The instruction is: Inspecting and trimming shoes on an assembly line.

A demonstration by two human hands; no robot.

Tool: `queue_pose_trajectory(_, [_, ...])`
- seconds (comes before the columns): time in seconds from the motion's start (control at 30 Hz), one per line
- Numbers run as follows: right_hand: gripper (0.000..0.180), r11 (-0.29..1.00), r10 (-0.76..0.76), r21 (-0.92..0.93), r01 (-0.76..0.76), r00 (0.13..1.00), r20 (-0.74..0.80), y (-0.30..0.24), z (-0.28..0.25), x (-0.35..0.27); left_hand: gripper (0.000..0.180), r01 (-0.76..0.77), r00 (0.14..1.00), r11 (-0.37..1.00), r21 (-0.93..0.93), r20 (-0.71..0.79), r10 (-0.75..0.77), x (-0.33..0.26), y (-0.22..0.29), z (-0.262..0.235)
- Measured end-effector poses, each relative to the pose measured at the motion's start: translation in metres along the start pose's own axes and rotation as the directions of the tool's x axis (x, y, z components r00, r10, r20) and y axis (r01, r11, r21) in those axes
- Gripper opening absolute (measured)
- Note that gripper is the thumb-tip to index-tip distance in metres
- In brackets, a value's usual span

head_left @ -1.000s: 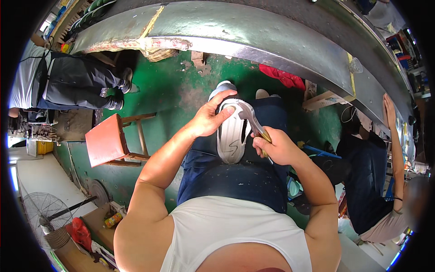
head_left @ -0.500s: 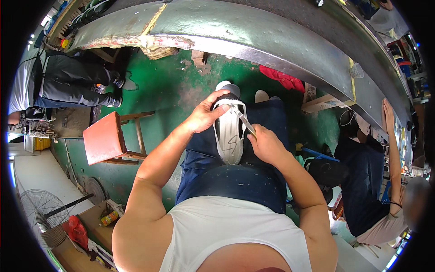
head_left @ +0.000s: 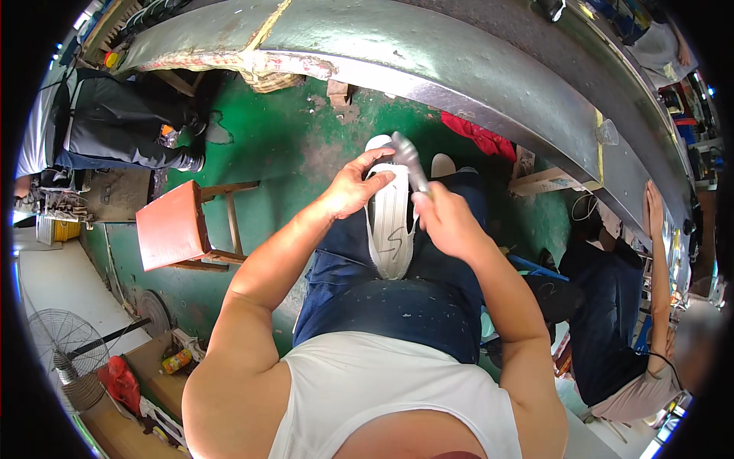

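Observation:
On my lap lies a shoe upper stretched over a last [head_left: 391,229], its pale bottom facing up with a dark hand-drawn mark near the close end. My left hand [head_left: 359,186] grips its far end, thumb on the bottom face and fingers round the outer side. In my right hand [head_left: 449,219] is a silver metal tool, apparently lasting pincers [head_left: 411,164], held by the handle. Its head is raised over the far end of the shoe and smeared by motion. Whether its jaws are open cannot be seen.
A long dark metal-topped bench [head_left: 428,61] curves across the far side. At left stand a stool with an orange-brown seat [head_left: 170,226] and a wire fan [head_left: 65,352]. One person [head_left: 115,126] stands at far left; another [head_left: 608,306] sits at right. Red cloth [head_left: 478,136] lies under the bench.
My right hand has swung the tool up and away from the shoe's rim, its head now farther out. The left hand keeps its hold on the far end.

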State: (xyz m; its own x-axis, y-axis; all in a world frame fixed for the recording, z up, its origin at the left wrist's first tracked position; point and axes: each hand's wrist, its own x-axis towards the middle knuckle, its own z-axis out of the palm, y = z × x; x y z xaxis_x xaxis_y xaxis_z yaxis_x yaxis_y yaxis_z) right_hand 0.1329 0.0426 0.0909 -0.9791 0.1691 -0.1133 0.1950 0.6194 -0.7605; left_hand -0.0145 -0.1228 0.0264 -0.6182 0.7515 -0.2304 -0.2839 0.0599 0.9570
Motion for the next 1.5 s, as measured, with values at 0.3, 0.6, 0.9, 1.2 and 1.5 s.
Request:
queue_pose_trajectory(0.3, [0.041, 0.824, 0.005, 0.567, 0.017, 0.999, -0.038, 0.041, -0.011, -0.025, 0.046, 0.007, 0.996, 0.998, -0.060, 0.093, -0.002, 0.023, -0.001, 0.003])
queue_pose_trajectory(0.6, [0.036, 0.925, 0.084, 0.343, 0.164, 0.792, -0.605, 0.143, 0.069, -0.015, 0.049, 0.413, 0.844, 0.907, 0.086, 0.337, -0.417, 0.107, -0.067, 0.072])
queue_pose_trajectory(0.9, [0.052, 0.049, 0.331, 0.997, -0.054, 0.943, 0.035, 0.064, 0.012, -0.126, 0.046, 0.452, 0.853, 0.886, 0.106, 0.239, -0.464, 0.103, -0.067, 0.082])
queue_pose_trajectory(1.2, [0.025, 0.888, 0.388, 0.198, -0.415, 0.908, 0.161, 0.069, -0.007, -0.127, 0.034, 0.198, 0.932, 0.548, 0.812, 0.017, -0.362, 0.015, -0.043, 0.075])
queue_pose_trajectory(1.5, [0.044, 0.978, 0.194, -0.125, -0.168, 0.950, 0.244, 0.072, -0.033, -0.125, 0.090, 0.301, 0.837, 0.952, 0.050, 0.464, -0.289, -0.016, -0.064, 0.065])
